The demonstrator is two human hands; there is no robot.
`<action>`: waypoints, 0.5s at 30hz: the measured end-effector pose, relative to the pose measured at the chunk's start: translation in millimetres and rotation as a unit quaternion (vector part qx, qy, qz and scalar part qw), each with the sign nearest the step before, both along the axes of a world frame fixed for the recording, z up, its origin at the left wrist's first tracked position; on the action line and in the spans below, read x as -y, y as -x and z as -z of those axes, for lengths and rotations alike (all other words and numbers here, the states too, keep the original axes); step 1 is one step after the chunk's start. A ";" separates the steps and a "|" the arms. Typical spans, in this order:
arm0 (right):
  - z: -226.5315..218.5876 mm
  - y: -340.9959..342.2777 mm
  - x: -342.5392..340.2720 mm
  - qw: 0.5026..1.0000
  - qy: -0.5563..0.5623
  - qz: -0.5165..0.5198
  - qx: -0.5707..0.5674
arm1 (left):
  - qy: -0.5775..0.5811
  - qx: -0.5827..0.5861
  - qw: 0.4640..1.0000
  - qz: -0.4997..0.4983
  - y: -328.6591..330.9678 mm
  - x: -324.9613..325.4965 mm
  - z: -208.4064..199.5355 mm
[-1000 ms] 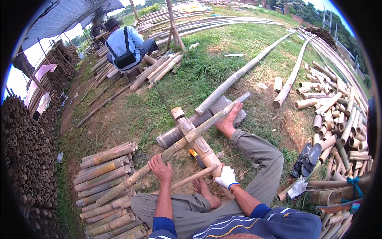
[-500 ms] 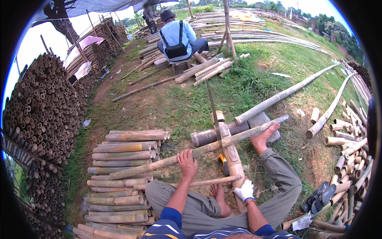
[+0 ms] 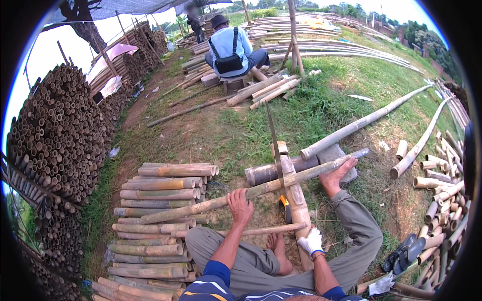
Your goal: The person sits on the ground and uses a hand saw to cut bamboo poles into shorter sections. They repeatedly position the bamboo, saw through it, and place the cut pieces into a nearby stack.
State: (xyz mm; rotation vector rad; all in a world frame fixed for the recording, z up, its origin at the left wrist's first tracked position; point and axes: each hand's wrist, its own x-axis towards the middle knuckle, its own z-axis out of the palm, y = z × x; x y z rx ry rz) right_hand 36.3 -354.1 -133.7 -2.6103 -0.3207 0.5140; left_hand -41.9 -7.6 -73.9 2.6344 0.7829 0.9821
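My bare left hand (image 3: 240, 206) is closed over a long bamboo pole (image 3: 216, 203), which slants up to the right. The pole's far end lies by my bare foot (image 3: 337, 176). A thick bamboo beam (image 3: 296, 194) passes under it. A long saw blade (image 3: 274, 135) stands upright, crossing the pole, with a yellow and black handle (image 3: 285, 208) in line below it. My right hand (image 3: 312, 241), in a white glove, is closed at the beam's lower part; what it holds is hidden. Just above the glove ends a thin bamboo stick (image 3: 261, 231).
Cut bamboo pieces (image 3: 150, 246) lie stacked at my left, beyond them a tall bamboo pile (image 3: 55, 130). Loose pieces (image 3: 447, 188), sandals (image 3: 404, 253) and a glove (image 3: 381, 284) are at my right. A person in light blue (image 3: 233, 47) sits ahead; another stands farther back.
The whole scene has shifted slightly to the right and down. Both my hands, the pole and the saw keep their places relative to each other.
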 end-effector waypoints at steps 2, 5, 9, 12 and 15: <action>-0.8 0.5 -0.7 1.000 0.000 -0.005 -0.001 | 0.002 0.002 1.000 0.000 0.6 -0.7 0.1; 1.8 -0.8 0.7 1.000 -0.007 -0.013 0.005 | 0.004 0.005 1.000 0.001 -0.2 0.3 -0.6; 7.7 -1.6 2.1 0.999 -0.018 -0.016 0.027 | 0.004 0.004 1.000 0.005 -0.5 0.8 -0.8; 8.1 -0.9 0.9 0.999 -0.018 -0.007 0.026 | 0.003 -0.001 1.000 0.006 -0.6 -1.3 0.0; 6.3 -1.6 1.6 1.000 -0.015 -0.011 0.018 | 0.004 -0.015 1.000 0.013 -1.7 -3.0 1.5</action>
